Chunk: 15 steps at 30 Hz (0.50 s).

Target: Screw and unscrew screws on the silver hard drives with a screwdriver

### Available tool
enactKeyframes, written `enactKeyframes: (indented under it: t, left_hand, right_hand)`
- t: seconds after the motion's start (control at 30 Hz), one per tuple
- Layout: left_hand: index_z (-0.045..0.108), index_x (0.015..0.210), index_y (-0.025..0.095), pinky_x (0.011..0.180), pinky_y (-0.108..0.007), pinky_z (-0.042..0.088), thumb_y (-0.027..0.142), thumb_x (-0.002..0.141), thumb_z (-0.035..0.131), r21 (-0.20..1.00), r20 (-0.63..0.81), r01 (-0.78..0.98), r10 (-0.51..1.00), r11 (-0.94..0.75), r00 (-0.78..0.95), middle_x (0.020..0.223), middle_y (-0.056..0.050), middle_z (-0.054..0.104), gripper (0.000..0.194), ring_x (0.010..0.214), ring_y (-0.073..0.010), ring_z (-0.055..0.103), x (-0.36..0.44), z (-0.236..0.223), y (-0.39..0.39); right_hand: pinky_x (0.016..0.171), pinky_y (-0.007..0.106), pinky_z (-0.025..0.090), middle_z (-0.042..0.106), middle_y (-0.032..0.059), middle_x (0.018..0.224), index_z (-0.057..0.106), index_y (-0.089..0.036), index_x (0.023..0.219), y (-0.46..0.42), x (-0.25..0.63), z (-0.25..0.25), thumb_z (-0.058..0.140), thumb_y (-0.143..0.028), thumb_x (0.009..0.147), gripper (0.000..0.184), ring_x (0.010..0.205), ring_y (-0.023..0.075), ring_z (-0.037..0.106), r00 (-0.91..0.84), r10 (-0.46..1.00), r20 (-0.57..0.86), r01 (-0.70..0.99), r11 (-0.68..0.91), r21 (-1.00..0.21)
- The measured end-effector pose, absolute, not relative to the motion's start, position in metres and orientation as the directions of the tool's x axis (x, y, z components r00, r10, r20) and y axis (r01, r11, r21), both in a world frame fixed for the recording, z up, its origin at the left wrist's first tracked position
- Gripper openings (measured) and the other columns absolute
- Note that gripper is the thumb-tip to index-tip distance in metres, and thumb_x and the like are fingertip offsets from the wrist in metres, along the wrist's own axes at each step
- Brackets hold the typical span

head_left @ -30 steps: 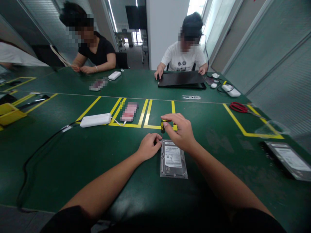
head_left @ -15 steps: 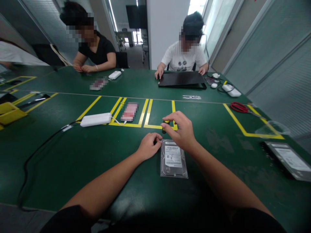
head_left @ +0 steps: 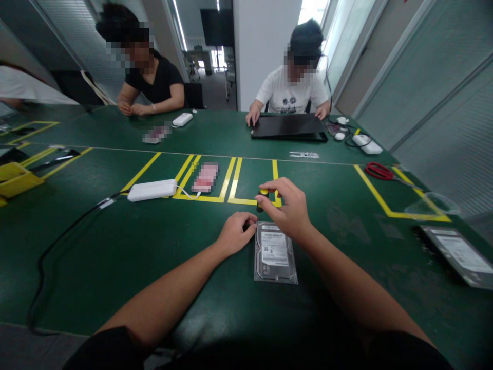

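A silver hard drive (head_left: 274,252) with a white label lies flat on the green table in front of me. My left hand (head_left: 235,234) rests at its far left corner, thumb and curled fingers closed against the edge. Over the far end of the drive, my right hand (head_left: 289,206) pinches a short yellow-and-black screwdriver (head_left: 264,193) upright between thumb and fingers. The screwdriver's lower tip is hard to make out, and my right hand covers the drive's far right corner.
On the right lie another hard drive (head_left: 460,252), red-handled scissors (head_left: 379,171) and a clear round lid (head_left: 433,204). A white power strip (head_left: 152,190) and a phone (head_left: 206,178) are on the left. Across the table, a person holds a black panel (head_left: 288,126); another person sits farther left.
Almost nothing differs. My right hand and the screwdriver have shifted very slightly; my left hand and the hard drive stay in place.
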State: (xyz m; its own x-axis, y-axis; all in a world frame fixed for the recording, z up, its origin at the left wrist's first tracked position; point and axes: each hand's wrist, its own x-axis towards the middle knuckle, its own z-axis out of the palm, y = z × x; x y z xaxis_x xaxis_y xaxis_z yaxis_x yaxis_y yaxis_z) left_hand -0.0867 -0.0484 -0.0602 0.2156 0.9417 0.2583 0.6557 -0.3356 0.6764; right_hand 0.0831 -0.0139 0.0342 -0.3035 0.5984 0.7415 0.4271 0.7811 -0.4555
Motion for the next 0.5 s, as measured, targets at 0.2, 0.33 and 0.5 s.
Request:
enactKeyframes:
  t: [0.2,0.33,0.5]
  left_hand:
    - [0.066,0.094,0.018,0.075,-0.031,0.043,0.022,0.084,0.06,0.69,0.233,0.652,0.949,-0.314,0.211,0.083,-0.001,0.068,0.013,0.081,-0.0187,0.059,-0.0874,-0.0623,-0.0456]
    - [0.065,0.093,0.018,0.074,-0.03,0.042,0.022,0.084,0.059,0.699,0.218,0.644,0.951,-0.31,0.222,0.083,-0.001,0.067,0.012,0.081,-0.0185,0.058,-0.0882,-0.0615,-0.0447]
    - [0.064,0.092,0.018,0.075,-0.031,0.042,0.021,0.083,0.06,0.691,0.219,0.649,0.948,-0.319,0.232,0.084,-0.001,0.066,0.01,0.082,-0.0185,0.058,-0.0886,-0.0621,-0.0442]
  right_hand:
    - [0.072,0.033,0.046,0.069,0.0024,0.087,0.065,-0.022,0.093,-0.0149,0.0833,0.0339,0.063,-0.028,0.086,0.01,0.083,0.0173,0.062,-0.312,0.597,0.739,0.427,0.783,-0.453]
    - [0.077,0.035,0.049,0.071,0.0028,0.089,0.066,-0.022,0.094,-0.0147,0.0835,0.0334,0.062,-0.026,0.086,0.01,0.085,0.0176,0.063,-0.315,0.578,0.753,0.419,0.796,-0.436]
    - [0.082,0.036,0.05,0.073,0.0041,0.096,0.066,-0.021,0.1,-0.0142,0.0834,0.0342,0.057,-0.019,0.087,0.016,0.09,0.018,0.064,-0.333,0.571,0.75,0.406,0.805,-0.432]
